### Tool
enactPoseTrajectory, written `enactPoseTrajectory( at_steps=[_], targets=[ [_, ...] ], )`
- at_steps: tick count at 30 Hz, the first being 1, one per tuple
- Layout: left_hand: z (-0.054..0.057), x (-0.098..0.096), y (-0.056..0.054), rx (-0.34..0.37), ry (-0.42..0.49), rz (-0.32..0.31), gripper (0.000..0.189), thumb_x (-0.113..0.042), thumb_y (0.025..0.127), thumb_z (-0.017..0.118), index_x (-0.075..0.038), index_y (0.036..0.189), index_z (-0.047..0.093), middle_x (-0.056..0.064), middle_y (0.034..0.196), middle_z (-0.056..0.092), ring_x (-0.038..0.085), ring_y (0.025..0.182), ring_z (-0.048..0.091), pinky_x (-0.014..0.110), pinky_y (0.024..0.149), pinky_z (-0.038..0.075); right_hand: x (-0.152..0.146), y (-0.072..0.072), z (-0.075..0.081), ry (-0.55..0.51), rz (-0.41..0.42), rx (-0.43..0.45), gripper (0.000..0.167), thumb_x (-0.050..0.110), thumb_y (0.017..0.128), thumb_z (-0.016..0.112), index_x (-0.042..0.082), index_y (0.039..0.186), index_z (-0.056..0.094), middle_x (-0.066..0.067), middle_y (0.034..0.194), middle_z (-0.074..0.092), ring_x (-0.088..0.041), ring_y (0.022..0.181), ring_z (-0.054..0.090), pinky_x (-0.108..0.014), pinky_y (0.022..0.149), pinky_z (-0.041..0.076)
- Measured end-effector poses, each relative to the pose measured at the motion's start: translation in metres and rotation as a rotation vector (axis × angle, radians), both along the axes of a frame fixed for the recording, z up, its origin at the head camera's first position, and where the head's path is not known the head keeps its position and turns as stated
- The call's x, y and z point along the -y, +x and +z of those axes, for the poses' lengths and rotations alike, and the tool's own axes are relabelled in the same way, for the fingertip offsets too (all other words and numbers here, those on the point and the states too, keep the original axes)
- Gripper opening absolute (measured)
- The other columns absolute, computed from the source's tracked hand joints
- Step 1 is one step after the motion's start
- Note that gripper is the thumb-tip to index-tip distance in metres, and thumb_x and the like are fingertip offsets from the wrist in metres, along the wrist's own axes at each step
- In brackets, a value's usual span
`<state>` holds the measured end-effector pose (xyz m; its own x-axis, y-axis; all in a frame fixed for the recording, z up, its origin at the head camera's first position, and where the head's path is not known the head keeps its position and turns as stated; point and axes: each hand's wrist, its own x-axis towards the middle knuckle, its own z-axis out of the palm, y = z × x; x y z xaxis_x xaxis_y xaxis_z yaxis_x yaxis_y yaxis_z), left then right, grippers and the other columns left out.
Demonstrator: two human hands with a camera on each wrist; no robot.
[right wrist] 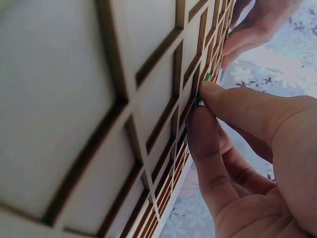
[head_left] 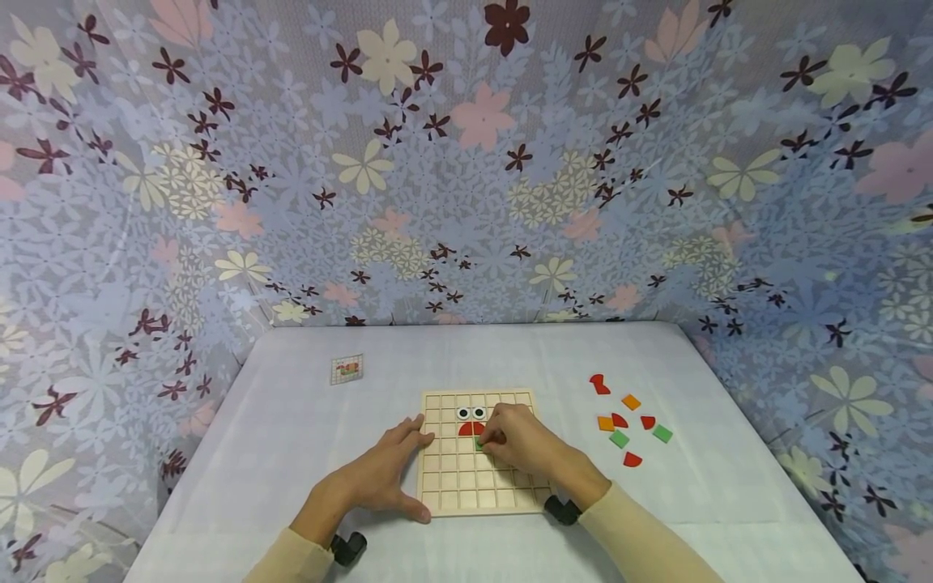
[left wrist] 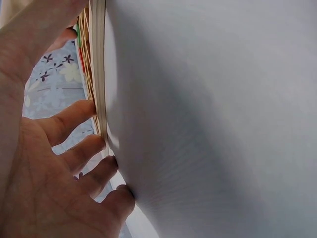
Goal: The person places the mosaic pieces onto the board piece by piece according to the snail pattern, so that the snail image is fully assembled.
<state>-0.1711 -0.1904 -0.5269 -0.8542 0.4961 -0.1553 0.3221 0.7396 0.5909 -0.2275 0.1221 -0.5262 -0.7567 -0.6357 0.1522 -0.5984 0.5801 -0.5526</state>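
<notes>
A wooden grid board lies on the table in front of me. Two round eye pieces sit side by side in its cells, with red quarter-round pieces just below them. My right hand pinches a green tile between thumb and fingertip at a cell under the red pieces; the right wrist view shows the tile's green edge at the grid. My left hand rests against the board's left edge, fingers spread and thumb at the near corner. In the left wrist view its fingertips touch the board's side.
Right of the board lie loose pieces: several red ones, orange squares and green tiles. A small picture card with a grid pattern lies at the back left. Flowered cloth hangs behind the white-covered table.
</notes>
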Motion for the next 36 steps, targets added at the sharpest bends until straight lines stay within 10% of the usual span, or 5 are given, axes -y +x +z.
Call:
enactPoseTrajectory(
  at_steps=[36],
  targets=[
    [-0.001, -0.001, 0.000, 0.006, -0.008, 0.015, 0.126, -0.049, 0.072, 0.113, -0.008, 0.173, 0.051, 0.021, 0.194, 0.024, 0.050, 0.182, 0.022, 0.071, 0.143, 0.034, -0.102, -0.004, 0.004, 0.045, -0.233, 0.098, 0.021, 0.017, 0.097, 0.097, 0.013, 0.117, 0.090, 0.005, 0.102, 0.076, -0.005, 0.080, 0.062, -0.021, 0.067, 0.055]
  ],
)
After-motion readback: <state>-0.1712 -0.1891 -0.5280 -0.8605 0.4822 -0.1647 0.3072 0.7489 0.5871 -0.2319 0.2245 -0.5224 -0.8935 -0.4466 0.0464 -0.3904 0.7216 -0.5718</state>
